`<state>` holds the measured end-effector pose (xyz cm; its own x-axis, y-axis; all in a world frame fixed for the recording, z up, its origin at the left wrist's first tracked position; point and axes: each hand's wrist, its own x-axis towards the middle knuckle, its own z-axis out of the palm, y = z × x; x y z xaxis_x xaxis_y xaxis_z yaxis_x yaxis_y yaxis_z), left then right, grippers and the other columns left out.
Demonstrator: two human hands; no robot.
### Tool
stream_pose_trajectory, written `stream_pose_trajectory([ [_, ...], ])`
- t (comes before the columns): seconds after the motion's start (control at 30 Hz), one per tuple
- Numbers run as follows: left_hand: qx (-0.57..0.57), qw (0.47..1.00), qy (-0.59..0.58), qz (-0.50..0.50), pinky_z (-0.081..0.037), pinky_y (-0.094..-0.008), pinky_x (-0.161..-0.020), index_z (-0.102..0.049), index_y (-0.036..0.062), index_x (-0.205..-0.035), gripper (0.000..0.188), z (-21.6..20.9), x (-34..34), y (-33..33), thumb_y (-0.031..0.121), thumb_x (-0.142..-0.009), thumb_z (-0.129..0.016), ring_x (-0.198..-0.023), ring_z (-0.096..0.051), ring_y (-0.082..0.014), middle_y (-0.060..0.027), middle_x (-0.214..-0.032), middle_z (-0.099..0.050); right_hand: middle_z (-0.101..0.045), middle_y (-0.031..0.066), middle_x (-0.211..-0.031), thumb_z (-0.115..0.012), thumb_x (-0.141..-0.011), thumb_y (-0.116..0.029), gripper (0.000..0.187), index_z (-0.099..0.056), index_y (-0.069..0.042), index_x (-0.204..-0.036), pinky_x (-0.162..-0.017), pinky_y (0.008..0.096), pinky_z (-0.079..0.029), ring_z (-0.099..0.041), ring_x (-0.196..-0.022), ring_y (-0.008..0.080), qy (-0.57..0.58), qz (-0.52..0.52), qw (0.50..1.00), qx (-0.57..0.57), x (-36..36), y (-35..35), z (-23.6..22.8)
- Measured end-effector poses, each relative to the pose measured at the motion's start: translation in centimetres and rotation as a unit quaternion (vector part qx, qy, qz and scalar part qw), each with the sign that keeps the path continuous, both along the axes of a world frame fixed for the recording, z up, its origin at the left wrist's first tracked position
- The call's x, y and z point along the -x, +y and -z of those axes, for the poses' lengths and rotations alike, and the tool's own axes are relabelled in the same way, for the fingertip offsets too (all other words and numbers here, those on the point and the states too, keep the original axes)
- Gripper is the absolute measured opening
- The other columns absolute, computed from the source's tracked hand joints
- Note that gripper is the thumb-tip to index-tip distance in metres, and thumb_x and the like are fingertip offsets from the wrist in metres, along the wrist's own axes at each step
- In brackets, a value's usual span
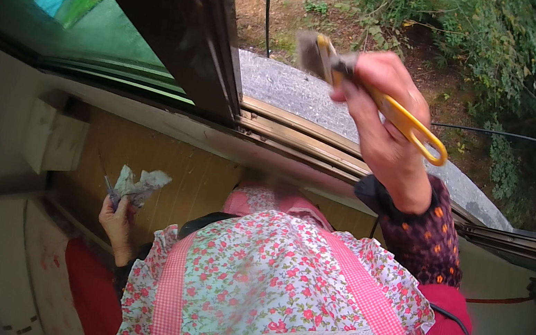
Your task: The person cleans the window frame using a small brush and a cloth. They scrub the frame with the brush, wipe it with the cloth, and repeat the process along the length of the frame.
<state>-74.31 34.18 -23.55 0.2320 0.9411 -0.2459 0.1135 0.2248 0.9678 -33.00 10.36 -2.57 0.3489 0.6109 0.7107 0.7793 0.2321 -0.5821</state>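
Note:
Raised over the open window, my right hand [389, 109] is closed round the yellow handle of a flat brush [399, 115]. Its greyish bristles point up and left and are blurred; a loop ends the handle. Beneath the brush run the bronze metal window tracks [301, 135] and a grey stone ledge [293, 94]. Low on the left, my left hand [119, 221] is closed on a crumpled whitish rag or tissue [139, 186]. A thin, pointed tool with a bluish-purple handle [113, 196] sticks up from the same hand; its kind is unclear.
A dark-framed sliding window [115, 24] stands at the upper left. A wooden floor [188, 186] lies below the sill, with a pale box-like block [56, 134] at its left. Outside are leafy bushes [506, 79] and a black cable [511, 137]. A floral apron [264, 279] covers my front.

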Motion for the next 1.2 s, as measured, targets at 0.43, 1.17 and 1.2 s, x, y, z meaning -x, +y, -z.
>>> stream_pose_trajectory([
  [0.43, -0.019, 0.995, 0.025, 0.092, -0.044, -0.0203, -0.053, -0.065, 0.0025, -0.105, 0.014, -0.1, -1.0, 5.1, -0.002, -0.092, -0.065, -0.058, -0.055, -0.0067, -0.0006, -0.076, -0.064, -0.066, 0.0125, -0.094, -0.067, -0.074, 0.003, 0.025, -0.068, -0.005, -0.099, -0.072, 0.0388, -0.054, -0.068, -0.082, 0.0330, -0.035, -0.152, 0.955, 0.252, 2.3, 3.5, 3.5],
  [1.17, -0.035, 0.997, 0.043, 0.049, -0.029, -0.0203, -0.040, -0.066, 0.0063, -0.096, 0.005, 0.1, -0.7, 2.7, 0.010, -0.093, -0.066, -0.045, -0.043, -0.0031, 0.0031, -0.062, -0.057, -0.062, 0.0122, -0.084, -0.069, -0.086, -0.003, 0.013, -0.066, -0.005, -0.098, -0.065, 0.0425, -0.052, -0.064, -0.072, 0.0330, -0.032, 0.003, 0.996, 0.088, 1.7, 1.9, 2.6],
  [1.2, -0.042, 0.997, 0.041, 0.044, -0.029, -0.0203, -0.040, -0.066, 0.0063, -0.096, 0.005, 0.0, -0.7, 2.5, 0.010, -0.093, -0.066, -0.045, -0.043, -0.0031, 0.0032, -0.062, -0.057, -0.062, 0.0123, -0.083, -0.069, -0.086, -0.003, 0.013, -0.066, -0.005, -0.098, -0.065, 0.0423, -0.052, -0.064, -0.072, 0.0331, -0.022, -0.035, 0.992, 0.123, 1.7, 1.8, 2.8],
])
